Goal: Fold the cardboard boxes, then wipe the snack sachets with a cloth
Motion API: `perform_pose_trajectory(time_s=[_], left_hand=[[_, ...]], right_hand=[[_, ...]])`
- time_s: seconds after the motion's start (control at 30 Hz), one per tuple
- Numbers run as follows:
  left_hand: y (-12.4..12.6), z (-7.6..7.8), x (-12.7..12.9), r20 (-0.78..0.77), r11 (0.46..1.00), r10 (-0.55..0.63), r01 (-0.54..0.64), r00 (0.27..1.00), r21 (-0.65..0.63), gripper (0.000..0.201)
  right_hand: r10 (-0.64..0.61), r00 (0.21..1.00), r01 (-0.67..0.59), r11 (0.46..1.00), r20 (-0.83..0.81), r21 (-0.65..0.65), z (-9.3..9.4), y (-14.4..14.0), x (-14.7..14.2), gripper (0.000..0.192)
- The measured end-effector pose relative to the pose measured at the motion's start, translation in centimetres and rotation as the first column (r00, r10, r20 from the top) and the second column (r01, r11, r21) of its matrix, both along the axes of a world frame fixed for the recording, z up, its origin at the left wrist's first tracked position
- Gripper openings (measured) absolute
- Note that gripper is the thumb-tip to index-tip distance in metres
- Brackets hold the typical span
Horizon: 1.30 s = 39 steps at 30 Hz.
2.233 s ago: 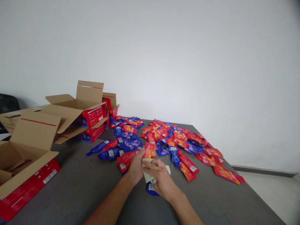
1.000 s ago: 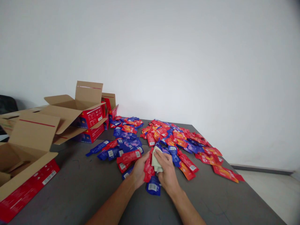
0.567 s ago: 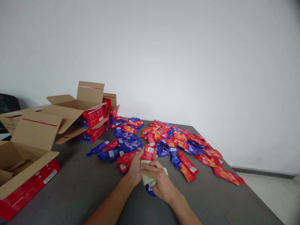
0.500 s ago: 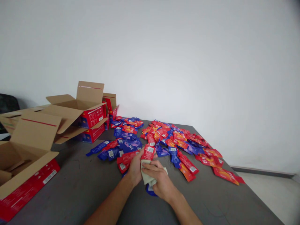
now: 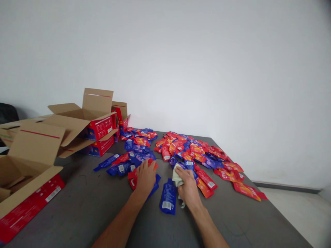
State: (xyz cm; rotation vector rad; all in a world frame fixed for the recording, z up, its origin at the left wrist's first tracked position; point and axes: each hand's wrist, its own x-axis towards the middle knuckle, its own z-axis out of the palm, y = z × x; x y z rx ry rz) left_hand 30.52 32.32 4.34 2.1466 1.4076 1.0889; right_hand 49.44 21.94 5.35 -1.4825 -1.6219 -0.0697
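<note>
Where both hands met over one red packet half a second ago: now parted. Left hand [image 5: 145,177] spread flat on packets [image 5: 134,177]; right hand [image 5: 188,186] clutching cloth [image 5: 176,171], beside blue packet [image 5: 168,196] mid-desk [image 5: 85,206].

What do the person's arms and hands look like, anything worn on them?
Both forearms are bare, with no sleeves in view. The left hand and right hand wear no gloves, and no watch, ring or bracelet shows on the wrists or fingers. No markings can be made out.
</note>
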Motion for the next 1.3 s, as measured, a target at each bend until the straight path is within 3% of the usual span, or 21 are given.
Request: perform_pose_trajectory(time_s=[0.1,0.2,0.27,0.37,0.43,0.53,0.73,0.9,1.0,1.07,1.17,1.3], left_hand=[[0.0,-0.2,-0.3,-0.259,0.993,0.115,-0.101,0.959,0.066,0.045],[-0.6,0.4,-0.1,-0.327,0.986,0.142,-0.103,0.934,0.133,0.043],[-1.4,0.9,0.4,-0.32,0.994,0.042,-0.005,0.947,0.113,0.033],[-3.1,1.0,1.4,-0.33,0.987,-0.16,0.155,0.93,-0.042,0.019],[-4.3,0.8,2.0,-0.365,0.971,-0.228,0.184,0.903,-0.152,0.025],[-5.5,0.5,2.4,-0.385,0.95,-0.293,0.222,0.875,-0.218,0.035],[-5.8,0.4,2.4,-0.238,0.921,-0.304,0.222,0.922,-0.32,0.041],[-4.8,-0.3,2.6,0.165,0.829,-0.318,0.358,0.934,-0.43,0.022],[-4.1,0.2,2.6,0.426,0.723,-0.289,0.487,0.857,-0.489,0.006],[-3.6,0.8,2.5,0.609,0.667,-0.198,0.561,0.768,-0.49,0.009],[-3.2,1.4,2.4,0.823,0.598,-0.004,0.661,0.568,-0.453,0.025],[-2.9,1.8,2.7,0.942,0.516,0.143,0.789,0.305,-0.334,0.034]], right_hand=[[-0.064,0.998,0.064,0.998,-0.002,0.003,-0.3,0.2,0.3,0.071],[-0.103,0.995,0.104,0.994,0.014,-0.026,-0.5,0.3,0.4,0.071],[-0.106,0.994,0.107,0.993,0.023,-0.044,-0.5,0.3,0.4,0.071],[-0.111,0.993,0.112,0.992,0.028,-0.063,-0.5,0.3,0.4,0.067],[-0.121,0.992,0.123,0.99,0.025,-0.074,-0.3,0.3,0.3,0.068],[-0.129,0.992,0.129,0.989,0.008,-0.076,-0.1,0.2,0.2,0.07],[-0.12,0.993,0.119,0.99,-0.01,-0.073,0.1,0.1,0.1,0.065],[-0.125,0.992,0.123,0.991,-0.025,-0.056,0.2,0.1,0.2,0.064],[-0.114,0.993,0.114,0.993,-0.041,-0.015,0.4,0.1,0.3,0.067],[-0.088,0.994,0.089,0.996,-0.059,0.018,0.7,-0.1,0.2,0.071],[-0.006,0.996,0.012,0.998,-0.086,0.063,1.3,-0.5,-0.2,0.08],[0.158,0.986,-0.153,0.984,-0.045,0.088,1.8,-1.0,-1.6,0.08]])
